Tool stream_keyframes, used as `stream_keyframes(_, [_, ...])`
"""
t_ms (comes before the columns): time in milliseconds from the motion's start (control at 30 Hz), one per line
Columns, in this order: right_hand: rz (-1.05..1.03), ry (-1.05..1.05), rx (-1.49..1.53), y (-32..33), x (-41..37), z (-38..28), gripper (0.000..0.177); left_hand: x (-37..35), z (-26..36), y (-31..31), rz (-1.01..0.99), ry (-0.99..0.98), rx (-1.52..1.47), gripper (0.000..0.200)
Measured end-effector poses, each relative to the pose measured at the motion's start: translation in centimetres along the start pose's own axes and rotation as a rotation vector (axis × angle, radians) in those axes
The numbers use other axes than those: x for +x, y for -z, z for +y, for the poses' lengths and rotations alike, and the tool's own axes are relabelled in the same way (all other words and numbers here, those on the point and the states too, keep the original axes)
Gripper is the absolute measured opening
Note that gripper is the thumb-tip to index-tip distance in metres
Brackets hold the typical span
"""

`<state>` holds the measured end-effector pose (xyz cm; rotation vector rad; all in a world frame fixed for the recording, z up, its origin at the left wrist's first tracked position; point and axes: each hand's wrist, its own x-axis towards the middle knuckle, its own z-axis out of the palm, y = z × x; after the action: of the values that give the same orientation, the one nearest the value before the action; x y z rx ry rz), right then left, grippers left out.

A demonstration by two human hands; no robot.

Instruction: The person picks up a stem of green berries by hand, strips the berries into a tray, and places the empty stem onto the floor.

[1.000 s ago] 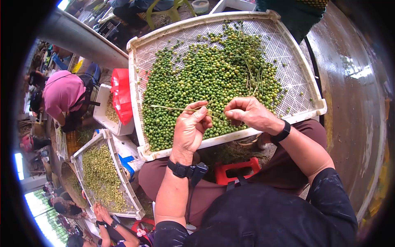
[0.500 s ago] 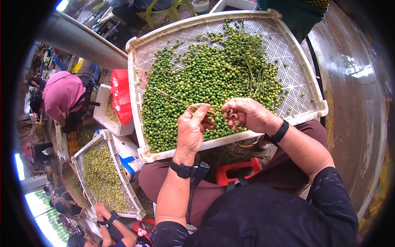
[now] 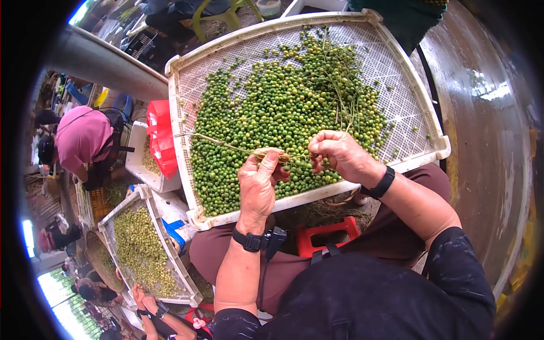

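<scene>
Left hand (image 3: 258, 180) pinching stem (image 3: 218, 141), tray rim (image 3: 311, 194) beneath, exposed mesh (image 3: 409, 110) beyond

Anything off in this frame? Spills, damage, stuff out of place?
No obvious spill or damage. The green fruit sits inside the white tray. The one untidy spot: tangled stalks lying over the fruit toward the tray's right side. The tray's bowed rim is probably lens distortion.

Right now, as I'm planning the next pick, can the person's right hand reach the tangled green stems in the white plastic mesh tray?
Probably yes: the right hand is close to the stems, with only round green fruit visible between. It may need to leave the thin pale stalk in the left hand.
</scene>
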<state>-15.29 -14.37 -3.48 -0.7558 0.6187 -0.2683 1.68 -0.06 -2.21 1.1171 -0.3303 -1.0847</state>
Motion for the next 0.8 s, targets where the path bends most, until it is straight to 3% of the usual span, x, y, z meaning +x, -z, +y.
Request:
stream_keyframes(167, [-0.056, -0.062, 0.065, -0.7, -0.6, -0.9, 0.012, 0.4, 0.4, 0.4, 0.03, 0.09, -0.147, 0.02])
stream_keyframes(300, [0.073, 0.054, 0.015, -0.9, -0.2, 0.0, 0.014, 0.2, 0.2, 0.3, 0.043, 0.096, -0.166, 0.019])
stream_keyframes(433, [0.152, 0.029, -0.088, -0.4, 0.0, 0.3, 0.018, -0.1, 0.1, 0.2, 0.034, 0.081, -0.128, 0.018])
stream_keyframes(533, [0.103, 0.01, -0.154, 0.1, 0.1, 0.3, 0.017, 0.1, 0.3, 0.2, 0.073, 0.044, -0.134, 0.017])
stream_keyframes(800, [-0.022, -0.039, 0.102, 0.6, 0.3, -0.3, 0.012, 0.1, 0.6, 1.1, -0.003, 0.065, -0.189, 0.011])
